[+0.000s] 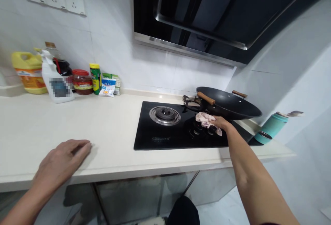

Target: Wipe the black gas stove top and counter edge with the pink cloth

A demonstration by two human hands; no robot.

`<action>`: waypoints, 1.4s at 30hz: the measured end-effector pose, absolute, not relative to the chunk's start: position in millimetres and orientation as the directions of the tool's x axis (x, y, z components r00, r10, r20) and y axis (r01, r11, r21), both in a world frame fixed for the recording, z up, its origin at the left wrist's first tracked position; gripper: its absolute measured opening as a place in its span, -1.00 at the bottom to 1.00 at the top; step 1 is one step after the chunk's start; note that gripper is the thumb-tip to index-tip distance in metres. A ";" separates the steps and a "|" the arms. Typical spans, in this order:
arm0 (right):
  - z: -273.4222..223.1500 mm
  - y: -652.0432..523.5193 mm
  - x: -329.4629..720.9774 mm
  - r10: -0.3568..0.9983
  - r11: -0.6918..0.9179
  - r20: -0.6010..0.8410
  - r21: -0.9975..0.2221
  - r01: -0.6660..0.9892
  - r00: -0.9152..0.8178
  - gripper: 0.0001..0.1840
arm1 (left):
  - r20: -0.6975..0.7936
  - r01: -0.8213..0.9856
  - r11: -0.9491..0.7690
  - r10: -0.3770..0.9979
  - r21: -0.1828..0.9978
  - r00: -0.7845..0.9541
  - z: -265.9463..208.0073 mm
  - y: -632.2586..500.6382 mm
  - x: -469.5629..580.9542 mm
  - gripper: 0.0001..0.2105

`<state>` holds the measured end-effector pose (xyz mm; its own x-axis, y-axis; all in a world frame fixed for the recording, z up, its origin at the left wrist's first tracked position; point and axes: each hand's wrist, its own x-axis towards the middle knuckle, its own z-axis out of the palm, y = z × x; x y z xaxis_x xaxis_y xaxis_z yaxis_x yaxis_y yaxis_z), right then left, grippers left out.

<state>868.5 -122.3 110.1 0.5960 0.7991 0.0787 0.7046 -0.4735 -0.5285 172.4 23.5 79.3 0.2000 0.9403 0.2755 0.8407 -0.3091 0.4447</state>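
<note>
On the right side of the black gas hob (160,141), my right hand (220,122) is closed on a crumpled pale pink cloth (207,119). The cloth lies against the control knobs (197,132), partly covering them. Just behind that hand, a large black wok (230,104) with wooden handles sits tilted over the right burner, whose pan support (191,105) shows at its left. My left hand (63,157) rests on the pale countertop (111,128) near the front edge, holding nothing, fingers slightly bent and the thumb a little apart. The left burner (164,114) is bare.
Along the back wall stand a yellow jug (29,73), a white spray bottle (55,80), a red-lidded jar (82,82), a green shaker (95,78) and a blue-white packet (107,87). A teal bottle (274,125) stands at the right. A range hood (191,42) hangs above.
</note>
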 end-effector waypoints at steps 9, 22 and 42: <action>105.2 -158.2 858.1 0.675 -0.618 0.142 -0.425 0.661 0.724 -0.55 | 0.302 0.827 -0.314 0.935 0.467 0.185 79.2 20.8 172.3 -0.49; 90.3 -229.2 782.1 0.532 -0.810 0.272 -0.113 0.576 0.802 -0.50 | 0.295 0.848 -0.329 0.931 0.415 0.217 81.7 17.9 177.1 -0.47; 81.0 -164.9 526.2 0.886 -0.156 0.343 -0.415 0.896 0.313 -0.51 | 0.392 0.825 -0.437 0.872 0.358 0.292 88.6 1.5 178.5 -0.52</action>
